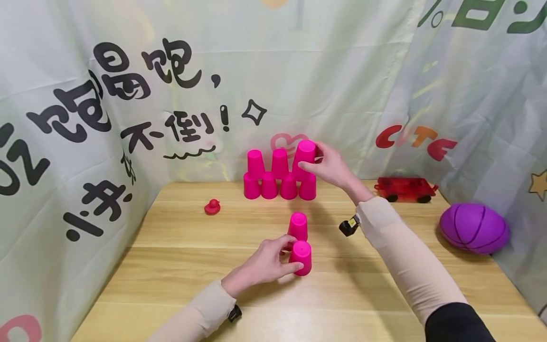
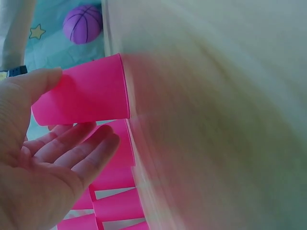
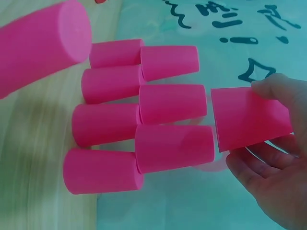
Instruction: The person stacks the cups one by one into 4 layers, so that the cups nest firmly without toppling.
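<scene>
My right hand (image 1: 333, 166) grips a bright pink cup (image 3: 249, 117), upside down. It is raised off the second row, and in the right wrist view a gap shows between its rim and the nearest cup there. That second row holds three pink cups (image 3: 172, 103), resting on a bottom row of several more (image 3: 106, 124). Nearer to me, my left hand (image 1: 266, 262) has its thumb and fingers about another upside-down pink cup (image 1: 301, 259) at the table. Right behind that one stands a further pink cup (image 1: 298, 225).
A small red duck (image 1: 212, 207) sits left of the stack. To the right are a red toy car (image 1: 405, 190) and a purple ball (image 1: 474, 228) by the table's edge. Printed cloth (image 1: 342, 85) hangs behind and beside the wooden table (image 1: 179, 270).
</scene>
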`<state>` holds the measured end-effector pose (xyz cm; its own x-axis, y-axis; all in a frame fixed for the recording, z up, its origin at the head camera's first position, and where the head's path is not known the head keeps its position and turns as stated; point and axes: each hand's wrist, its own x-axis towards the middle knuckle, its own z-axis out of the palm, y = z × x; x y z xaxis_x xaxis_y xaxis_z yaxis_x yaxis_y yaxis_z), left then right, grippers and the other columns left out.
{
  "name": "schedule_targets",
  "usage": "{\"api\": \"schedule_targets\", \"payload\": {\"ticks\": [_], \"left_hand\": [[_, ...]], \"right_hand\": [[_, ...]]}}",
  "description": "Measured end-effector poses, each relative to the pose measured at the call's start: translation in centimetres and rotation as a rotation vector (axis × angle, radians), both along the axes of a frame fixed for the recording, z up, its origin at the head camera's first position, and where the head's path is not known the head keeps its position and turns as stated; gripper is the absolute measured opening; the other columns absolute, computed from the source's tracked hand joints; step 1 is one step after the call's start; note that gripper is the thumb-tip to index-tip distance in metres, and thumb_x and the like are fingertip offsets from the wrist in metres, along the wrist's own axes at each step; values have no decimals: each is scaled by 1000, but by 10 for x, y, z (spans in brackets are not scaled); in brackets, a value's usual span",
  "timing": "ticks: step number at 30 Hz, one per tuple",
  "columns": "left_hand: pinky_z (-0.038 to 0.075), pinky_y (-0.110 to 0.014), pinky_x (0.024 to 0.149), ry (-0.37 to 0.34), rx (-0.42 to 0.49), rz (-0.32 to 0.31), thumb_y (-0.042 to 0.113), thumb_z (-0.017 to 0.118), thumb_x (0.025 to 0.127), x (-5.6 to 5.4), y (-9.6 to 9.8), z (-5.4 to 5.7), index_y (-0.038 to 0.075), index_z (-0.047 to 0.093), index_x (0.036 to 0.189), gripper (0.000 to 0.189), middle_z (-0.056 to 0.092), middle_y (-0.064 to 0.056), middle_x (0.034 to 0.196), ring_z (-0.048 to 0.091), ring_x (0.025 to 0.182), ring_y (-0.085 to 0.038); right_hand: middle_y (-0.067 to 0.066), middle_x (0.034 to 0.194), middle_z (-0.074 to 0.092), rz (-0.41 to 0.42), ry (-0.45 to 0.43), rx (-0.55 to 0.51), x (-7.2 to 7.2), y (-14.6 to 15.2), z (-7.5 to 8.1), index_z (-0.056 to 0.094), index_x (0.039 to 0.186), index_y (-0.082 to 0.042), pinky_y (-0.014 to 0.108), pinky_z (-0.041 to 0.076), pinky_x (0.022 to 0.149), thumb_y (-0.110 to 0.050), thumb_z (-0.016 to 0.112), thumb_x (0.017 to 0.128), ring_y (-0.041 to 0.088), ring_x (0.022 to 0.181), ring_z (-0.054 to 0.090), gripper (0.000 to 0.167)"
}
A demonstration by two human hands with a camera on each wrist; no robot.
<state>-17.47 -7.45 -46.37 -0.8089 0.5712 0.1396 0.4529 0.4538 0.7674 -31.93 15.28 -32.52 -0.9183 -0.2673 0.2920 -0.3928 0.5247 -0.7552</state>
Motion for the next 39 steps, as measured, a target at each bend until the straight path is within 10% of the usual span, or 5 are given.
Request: {"api": "schedule_targets", "payload": {"ticks": [20,39], "left_hand": [[58,-27,100,-21,-51,-31,28,87,89,-3,0,-1,18,62,137,55,76,4,121,70,108,-2],[58,-25,101,-28,-43,-49,28,87,89,-4,0,-3,16,62,136,55,76,4,122,71,109,-3]], "right_hand": [[13,123,69,-58,3,-45,-48,-32,11,61,138,-10,45,57,96,-30,78,93,31,108,66,51],[14,129,66,-111,-63,-27,-60,-37,6,54,142,-8,48,56,101,-33,74,96,32,113,64,57]]}}
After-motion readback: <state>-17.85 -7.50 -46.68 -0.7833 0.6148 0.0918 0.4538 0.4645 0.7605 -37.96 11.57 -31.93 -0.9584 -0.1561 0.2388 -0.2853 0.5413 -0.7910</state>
